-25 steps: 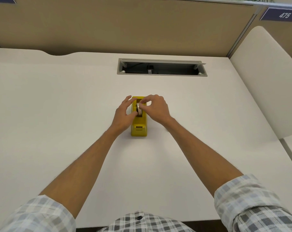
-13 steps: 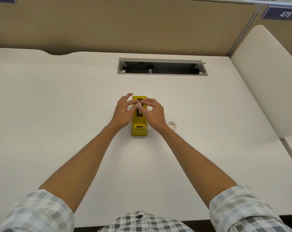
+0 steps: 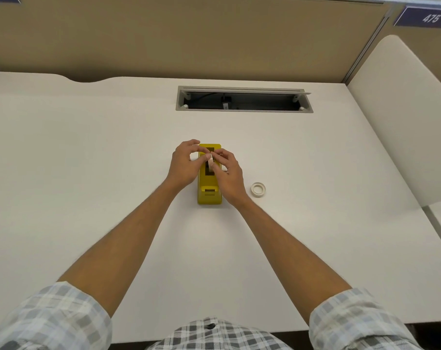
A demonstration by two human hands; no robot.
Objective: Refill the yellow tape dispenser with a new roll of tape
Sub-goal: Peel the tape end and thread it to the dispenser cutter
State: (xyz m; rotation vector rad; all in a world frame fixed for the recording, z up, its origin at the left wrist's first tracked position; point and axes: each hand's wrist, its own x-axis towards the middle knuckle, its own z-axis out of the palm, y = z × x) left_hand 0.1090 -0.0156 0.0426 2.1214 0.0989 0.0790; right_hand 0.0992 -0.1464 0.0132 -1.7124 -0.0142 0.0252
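Note:
The yellow tape dispenser [image 3: 209, 194] stands on the white desk [image 3: 88, 173], its cutter end toward me. A whitish roll of tape [image 3: 211, 163] stands on edge in the dispenser's dark slot. My left hand [image 3: 185, 164] and my right hand [image 3: 227, 175] meet over the slot, and fingertips of both pinch the roll from either side. A second small white ring of tape [image 3: 258, 189] lies flat on the desk just right of my right wrist.
An open cable tray [image 3: 243, 99] is set into the desk behind the dispenser. Beige partition walls [image 3: 189, 39] close off the back. A white side panel [image 3: 401, 117] rises along the right. The desk's front edge is near my body.
My right hand slid nearer along the dispenser, uncovering the white ring on the desk. The far end of the dark slot now shows, and both hands still pinch the roll.

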